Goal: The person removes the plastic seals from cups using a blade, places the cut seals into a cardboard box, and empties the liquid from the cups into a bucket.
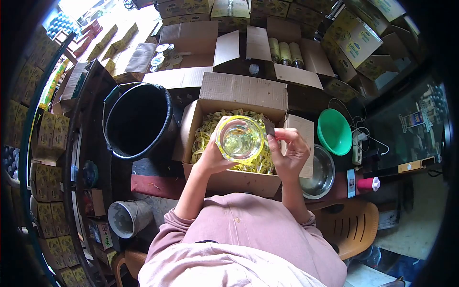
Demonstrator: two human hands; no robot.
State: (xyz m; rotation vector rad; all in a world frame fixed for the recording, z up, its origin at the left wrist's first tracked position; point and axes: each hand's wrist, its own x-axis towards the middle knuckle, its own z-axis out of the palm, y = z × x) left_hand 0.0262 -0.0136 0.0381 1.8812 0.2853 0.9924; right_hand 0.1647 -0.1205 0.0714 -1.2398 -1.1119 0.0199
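My left hand is wrapped round the side of a clear glass jar with a yellow rim, seen from above over the open cardboard box. Yellow printed wrappers fill that box. To the jar's right, my right hand pinches a small dark flat piece between thumb and fingers, close to the jar's edge.
A black bucket stands left of the box. On the right are a green bowl, a metal bowl, a phone and a pink thread spool. Behind, an open box holds lids.
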